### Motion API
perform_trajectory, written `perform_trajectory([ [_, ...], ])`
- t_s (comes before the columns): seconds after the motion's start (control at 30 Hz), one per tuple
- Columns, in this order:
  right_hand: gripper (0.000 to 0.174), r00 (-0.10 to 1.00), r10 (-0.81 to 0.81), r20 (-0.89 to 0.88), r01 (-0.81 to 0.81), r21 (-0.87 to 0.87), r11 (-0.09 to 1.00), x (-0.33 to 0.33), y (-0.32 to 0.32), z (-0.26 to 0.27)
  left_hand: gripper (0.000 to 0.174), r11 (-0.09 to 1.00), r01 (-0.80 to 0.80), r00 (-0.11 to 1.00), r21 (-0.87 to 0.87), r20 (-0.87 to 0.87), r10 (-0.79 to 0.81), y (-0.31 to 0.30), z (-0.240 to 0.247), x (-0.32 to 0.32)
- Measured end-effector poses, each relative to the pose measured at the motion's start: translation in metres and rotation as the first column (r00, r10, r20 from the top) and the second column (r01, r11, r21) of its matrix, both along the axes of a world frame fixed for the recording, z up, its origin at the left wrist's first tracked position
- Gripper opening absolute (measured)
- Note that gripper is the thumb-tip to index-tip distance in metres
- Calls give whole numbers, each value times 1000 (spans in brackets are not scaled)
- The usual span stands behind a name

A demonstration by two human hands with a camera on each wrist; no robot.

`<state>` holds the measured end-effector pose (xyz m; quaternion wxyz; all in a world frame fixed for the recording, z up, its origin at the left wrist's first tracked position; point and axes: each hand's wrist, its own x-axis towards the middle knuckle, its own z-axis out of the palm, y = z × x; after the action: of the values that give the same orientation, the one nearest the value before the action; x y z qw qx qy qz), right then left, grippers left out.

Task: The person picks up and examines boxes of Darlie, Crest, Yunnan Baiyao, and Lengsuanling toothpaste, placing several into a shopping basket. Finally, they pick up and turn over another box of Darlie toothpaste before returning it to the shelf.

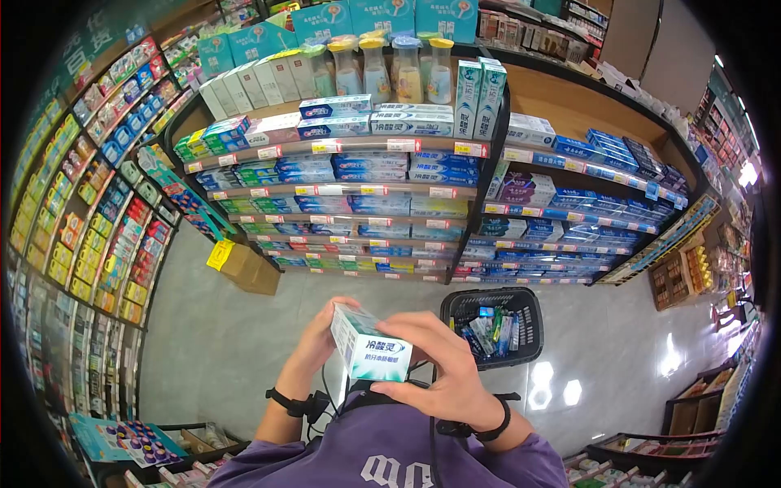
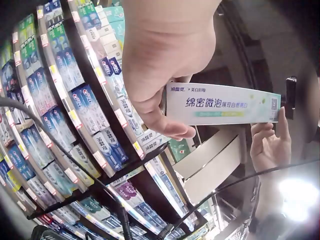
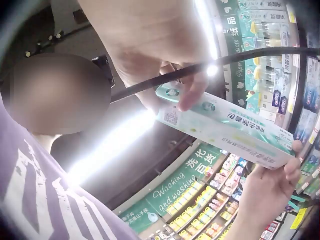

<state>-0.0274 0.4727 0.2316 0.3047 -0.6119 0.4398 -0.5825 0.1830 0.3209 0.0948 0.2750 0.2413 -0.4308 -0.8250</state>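
A white and green toothpaste box (image 1: 381, 355) is held between both hands in front of the chest. The left hand (image 1: 317, 337) grips its far left part; in the left wrist view the fingers of that hand (image 2: 167, 65) curl round one end of the box (image 2: 225, 107). Thumb and fingers of the right hand (image 1: 443, 358) pinch the near right end. From the right wrist view, the right hand (image 3: 155, 65) holds the box (image 3: 225, 130) by one end, with the left hand (image 3: 267, 195) at the other.
Ahead stand shelves (image 1: 325, 146) of toothpaste boxes, with bottles (image 1: 376, 73) on top. A black basket (image 1: 533, 325) holding several packages stands on the floor to the right. A cardboard box (image 1: 248, 268) sits by the shelf's left end. More shelves (image 1: 89, 211) line the left side.
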Motion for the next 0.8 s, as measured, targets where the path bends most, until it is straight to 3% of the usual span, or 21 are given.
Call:
perform_trajectory([
  [0.1, 70, 998, 54, 45, -56, 55, 997, -4, -12, -2, 51, 999, 2, 1000, -43, 11, -1, -12, 3, 1],
  [0.17, 77, 993, 105, 54, -108, 66, 992, -17, -21, -11, 48, 974, -185, 982, -128, -2, 186, -19, 7, -3],
  [0.23, 80, 922, 133, 363, -176, 90, 980, -34, -33, -31, 45, 885, -357, 931, -300, -35, 364, -23, 13, -5],
  [0.27, 83, 838, 128, 530, -237, 141, 961, -45, -38, -47, 42, 798, -427, 894, -424, -68, 442, -26, 19, -4],
  [0.3, 73, 658, 160, 735, -391, 152, 908, -58, -35, -72, 40, 690, -486, 852, -537, -114, 511, -32, 22, -4],
  [0.33, 69, 565, 81, 821, -376, 169, 911, -58, -35, -87, 41, 505, -423, 847, -752, -130, 515, -41, 17, 5],
  [0.37, 66, 455, -5, 891, -364, 191, 912, -58, -35, -96, 44, 433, -358, 886, -827, -154, 438, -44, 28, 1],
  [0.43, 66, 420, -4, 908, -345, 164, 924, -64, -35, -98, 50, 269, -236, 946, -934, -158, 282, -41, 59, -1],
  [0.6, 62, 485, -80, 871, -221, 211, 952, -70, -33, -90, 61, 233, -183, 970, -955, -137, 201, -60, 58, -11],
  [0.7, 50, 345, -123, 931, -147, 183, 972, -65, -35, -86, 63, 243, -142, 982, -960, -106, 154, -74, 50, -16],
  [0.77, 43, 450, -129, 883, -33, 161, 986, -65, -39, -100, 64, 183, -94, 987, -979, -67, 146, -82, 53, -19],
  [0.8, 41, 500, -133, 856, 18, 144, 989, -66, -44, -99, 65, 222, -82, 991, -971, -57, 119, -87, 53, -21],
])
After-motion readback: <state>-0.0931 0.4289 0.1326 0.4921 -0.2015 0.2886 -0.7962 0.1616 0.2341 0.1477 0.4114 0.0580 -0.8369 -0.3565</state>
